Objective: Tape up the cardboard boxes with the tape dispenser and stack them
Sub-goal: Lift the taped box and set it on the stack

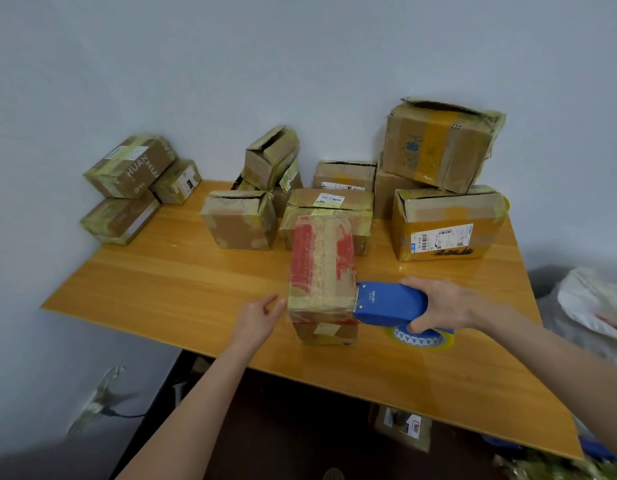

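We are reading "HUAN" in white capitals on the side of the upper left box [132, 167], with "HU" following on its next face. We are making out a small white brand mark, seemingly "deli", on the blue tape dispenser [390, 303]. The shipping label [442, 239] on the right-hand box [438, 211] is showing us only barcodes and print too small to read.

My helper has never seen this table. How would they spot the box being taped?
On the wooden table, skip the boxes piled along the wall and look nearer the front edge. The box nearest that edge, with the blue tape dispenser against it, is the only one with red print.
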